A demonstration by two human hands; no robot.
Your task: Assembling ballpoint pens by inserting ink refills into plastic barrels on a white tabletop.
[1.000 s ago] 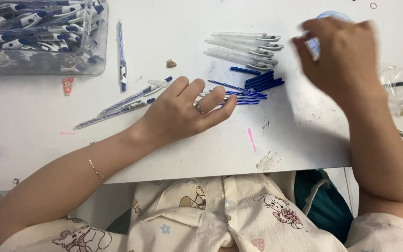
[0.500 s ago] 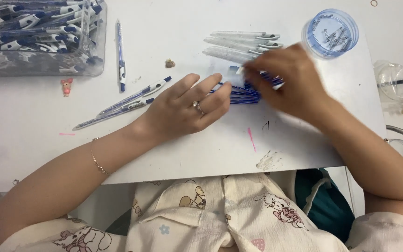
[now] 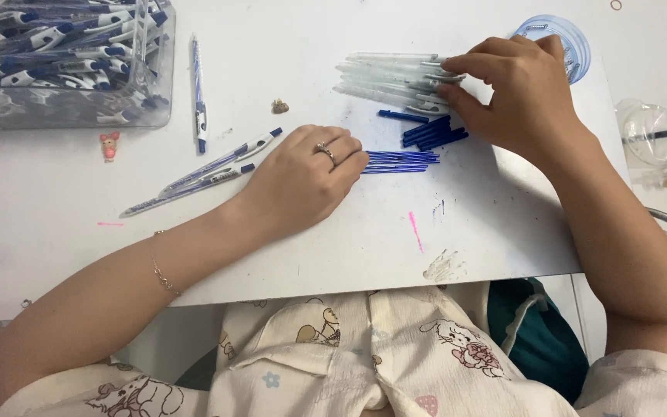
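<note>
Left hand (image 3: pixel 303 179): flat, fingers together, fingertips on blue refills (image 3: pixel 401 161). Right hand (image 3: pixel 515 93): fingertips pinching clear pen barrels (image 3: pixel 387 77). White table (image 3: pixel 310 247); bin of pens (image 3: pixel 55 62).

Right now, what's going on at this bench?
A person is sorting pen parts on a white table. The left hand lies flat, fingertips on a bundle of blue refills. The right hand has its fingers on a pile of clear pen barrels, with small dark blue caps just below it. A few assembled pens lie left of the left hand, and a clear box of pens sits at top left.
</note>
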